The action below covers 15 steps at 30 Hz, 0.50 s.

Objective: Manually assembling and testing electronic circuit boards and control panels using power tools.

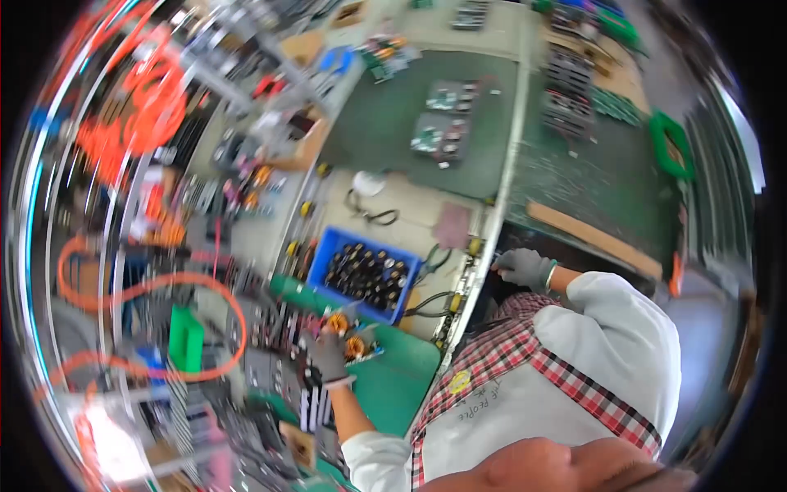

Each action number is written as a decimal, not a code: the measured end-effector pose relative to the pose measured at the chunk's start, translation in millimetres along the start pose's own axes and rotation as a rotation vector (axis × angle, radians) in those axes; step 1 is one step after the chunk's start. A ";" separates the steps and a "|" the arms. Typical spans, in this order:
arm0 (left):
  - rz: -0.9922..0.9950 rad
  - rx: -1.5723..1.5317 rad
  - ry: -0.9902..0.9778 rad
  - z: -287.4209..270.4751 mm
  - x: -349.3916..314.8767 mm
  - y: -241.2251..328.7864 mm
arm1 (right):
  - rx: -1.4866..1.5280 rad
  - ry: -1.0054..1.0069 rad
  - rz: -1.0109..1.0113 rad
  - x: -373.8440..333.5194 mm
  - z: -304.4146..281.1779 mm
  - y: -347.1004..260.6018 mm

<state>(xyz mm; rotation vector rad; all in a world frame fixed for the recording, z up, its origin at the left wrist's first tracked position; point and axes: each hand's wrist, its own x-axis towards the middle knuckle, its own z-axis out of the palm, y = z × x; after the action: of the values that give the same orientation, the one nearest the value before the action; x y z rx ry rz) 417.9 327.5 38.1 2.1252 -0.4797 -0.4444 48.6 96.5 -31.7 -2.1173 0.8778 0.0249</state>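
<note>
My left hand, in a grey glove, is closed at the edge of a circuit board with round copper-wound coils. Its fingertips are blurred among the parts. The board is over a green mat. My right hand, also gloved in grey, is beside the metal rail, near my body. Its fingers are curled together, and whatever may be in them is too small to make out. A blue bin of small black parts stands beyond the board, between my hands.
Pliers lie between the bin and the rail. Farther off, grey trays with boards sit on a dark green mat. To the right are a wooden strip and a green bin. An orange hose loops at left.
</note>
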 end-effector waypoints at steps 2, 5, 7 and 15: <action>0.310 0.455 0.112 0.6 17.0 -11.8 | 0.090 0.157 0.116 -47.6 -7.2 18.1; 0.415 0.434 0.014 30.9 7.9 27.5 | 0.159 0.268 0.245 -92.0 -0.3 50.1; 0.568 0.650 -0.029 49.0 -10.4 58.1 | 0.146 0.240 0.295 -116.4 2.8 62.5; 0.910 0.460 -0.523 171.1 -86.7 216.4 | 0.221 0.307 0.262 -160.6 -18.4 124.3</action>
<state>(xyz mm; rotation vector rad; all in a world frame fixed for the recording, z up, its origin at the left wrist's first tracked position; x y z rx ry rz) 224.0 136.7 136.2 1.9101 -1.8861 -0.3593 -151.9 124.8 -56.1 -1.8152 1.2743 -0.2564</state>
